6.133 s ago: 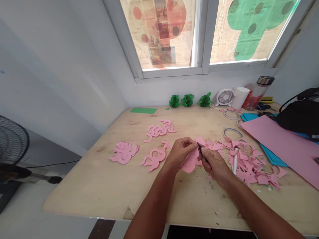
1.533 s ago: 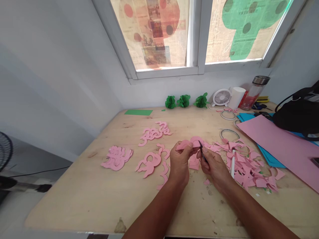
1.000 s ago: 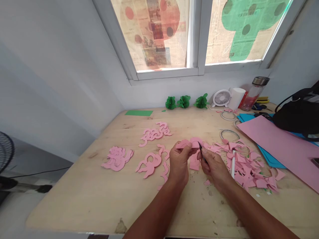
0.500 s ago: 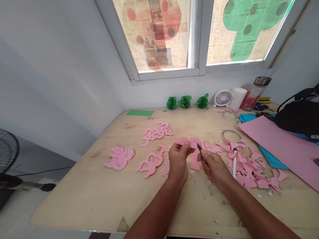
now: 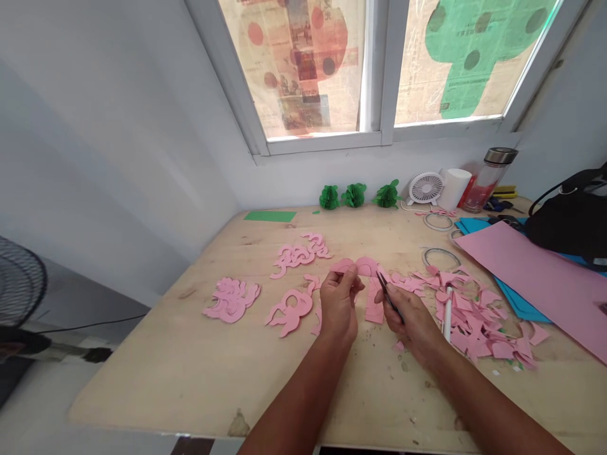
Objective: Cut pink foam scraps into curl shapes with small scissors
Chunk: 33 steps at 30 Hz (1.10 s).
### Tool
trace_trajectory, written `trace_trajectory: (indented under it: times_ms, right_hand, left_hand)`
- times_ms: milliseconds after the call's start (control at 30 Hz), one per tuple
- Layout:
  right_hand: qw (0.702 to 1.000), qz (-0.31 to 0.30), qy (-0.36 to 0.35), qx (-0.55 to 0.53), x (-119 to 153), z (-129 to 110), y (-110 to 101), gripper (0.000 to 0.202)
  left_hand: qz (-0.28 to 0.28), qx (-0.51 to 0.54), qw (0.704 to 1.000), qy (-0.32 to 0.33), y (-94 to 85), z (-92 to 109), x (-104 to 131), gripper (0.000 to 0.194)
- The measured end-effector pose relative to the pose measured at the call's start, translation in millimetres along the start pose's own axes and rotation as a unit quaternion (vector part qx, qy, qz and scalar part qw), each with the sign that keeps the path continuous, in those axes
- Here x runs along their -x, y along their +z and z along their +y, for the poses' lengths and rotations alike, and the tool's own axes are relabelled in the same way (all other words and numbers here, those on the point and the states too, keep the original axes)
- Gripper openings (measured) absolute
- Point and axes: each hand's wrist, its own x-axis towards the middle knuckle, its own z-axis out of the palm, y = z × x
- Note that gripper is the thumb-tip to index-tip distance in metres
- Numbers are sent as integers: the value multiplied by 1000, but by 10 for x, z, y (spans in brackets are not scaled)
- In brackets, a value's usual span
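Note:
My left hand (image 5: 339, 298) pinches a curved pink paper piece (image 5: 365, 266) between thumb and fingers above the middle of the table. My right hand (image 5: 410, 313) is closed round dark scissors (image 5: 389, 296), whose blades point up and left beside the right end of that piece. A pink paper strip (image 5: 374, 304) lies between the two hands. To the left rest cut pink shapes: a curly one (image 5: 298, 254), a looped one (image 5: 290, 311) and a stacked pile (image 5: 230, 299).
Pink scraps (image 5: 474, 316) and a white pen (image 5: 447, 314) lie right of my right hand. Farther right are pink sheet (image 5: 531, 278), blue sheets (image 5: 521, 303) and a black bag (image 5: 569, 215). Green paper figures (image 5: 353, 195), a small fan (image 5: 425, 188) and a bottle (image 5: 488, 180) stand at the back.
The scissors have drawn slightly away from the pink piece, and their blades show more fully. The left fingers have shifted a little on the paper. The whole view has moved slightly.

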Motion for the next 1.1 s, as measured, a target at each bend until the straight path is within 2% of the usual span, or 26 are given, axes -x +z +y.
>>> trace_trajectory:
  times_ms: [133, 300, 600, 867, 1100]
  right_hand:
    - [999, 37, -34, -11, -20, 2, -13, 33]
    - [998, 37, -43, 27, -53, 40, -31, 36]
    - [998, 33, -25, 38, -28, 58, 11, 38]
    - [999, 35, -28, 23, -35, 80, 32, 40]
    - [998, 40, -38, 20, -42, 87, 42, 45]
  left_hand:
    - [-37, 13, 999, -36, 0, -44, 23, 21]
    - [-49, 18, 997, -62, 4, -61, 56, 20]
    - [-44, 21, 998, -45, 21, -42, 92, 21]
    - [-94, 13, 994, -50, 83, -83, 164, 22]
    - [-71, 9, 996, -46, 117, -98, 199, 23]
